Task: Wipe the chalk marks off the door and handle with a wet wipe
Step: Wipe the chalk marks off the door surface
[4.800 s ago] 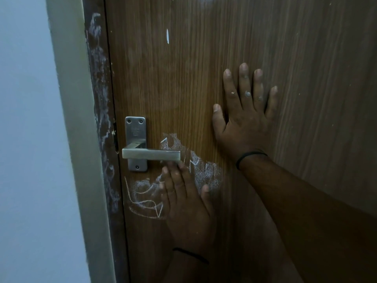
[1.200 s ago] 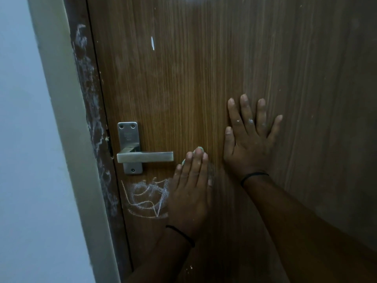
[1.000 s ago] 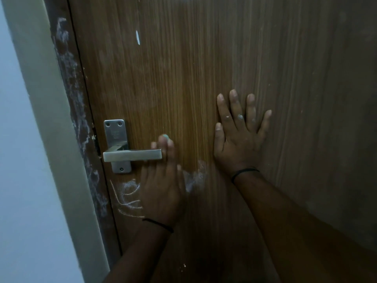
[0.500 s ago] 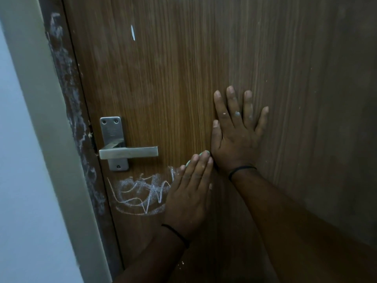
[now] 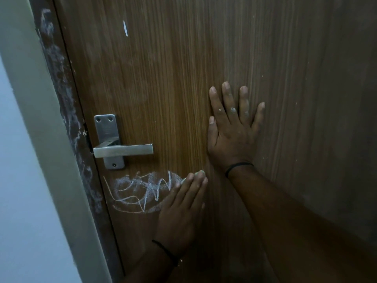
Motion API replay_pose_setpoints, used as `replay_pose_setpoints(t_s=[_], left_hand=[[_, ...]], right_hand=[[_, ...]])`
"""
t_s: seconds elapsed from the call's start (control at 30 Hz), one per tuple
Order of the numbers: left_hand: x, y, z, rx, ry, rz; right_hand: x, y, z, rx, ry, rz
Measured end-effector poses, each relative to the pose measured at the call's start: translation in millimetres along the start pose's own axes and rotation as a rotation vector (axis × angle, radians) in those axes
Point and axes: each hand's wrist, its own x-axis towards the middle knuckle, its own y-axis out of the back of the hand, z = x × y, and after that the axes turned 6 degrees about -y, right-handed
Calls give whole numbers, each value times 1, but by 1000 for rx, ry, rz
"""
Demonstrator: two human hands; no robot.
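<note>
A brown wooden door [image 5: 183, 78] fills the view. Its metal lever handle [image 5: 124, 150] sits at the left. White chalk scribbles [image 5: 142, 190] lie on the door just below the handle. My left hand [image 5: 181, 213] presses flat on the door at the right end of the scribbles, with a pale wet wipe [image 5: 199, 173] peeking out at the fingertips; most of the wipe is hidden under the palm. My right hand [image 5: 232, 129] rests flat on the door, fingers spread, above and right of the left hand, holding nothing.
The dark door edge [image 5: 67, 111] at the left carries white smears. A pale door frame [image 5: 36, 119] and a light wall [image 5: 18, 201] lie left of it. A small white mark [image 5: 125, 28] sits high on the door.
My left hand has swept back and forth below the handle; the chalk right of the handle's tip is gone. In the last half second the left hand slid slightly down.
</note>
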Motion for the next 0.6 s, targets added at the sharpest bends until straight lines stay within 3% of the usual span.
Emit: replay_pose_setpoints(t_s=[0.07, 0.23, 0.4, 0.6], left_hand=[[4, 1, -5, 25, -5, 2], [34, 14, -16, -55, 275, 154], [16, 2, -5, 28, -11, 62], [33, 20, -39, -23, 330, 249]], right_hand=[[0, 0, -1, -3, 3, 10], [0, 0, -2, 14, 4, 20], [-1, 2, -2, 14, 5, 10], [0, 0, -1, -1, 9, 22]])
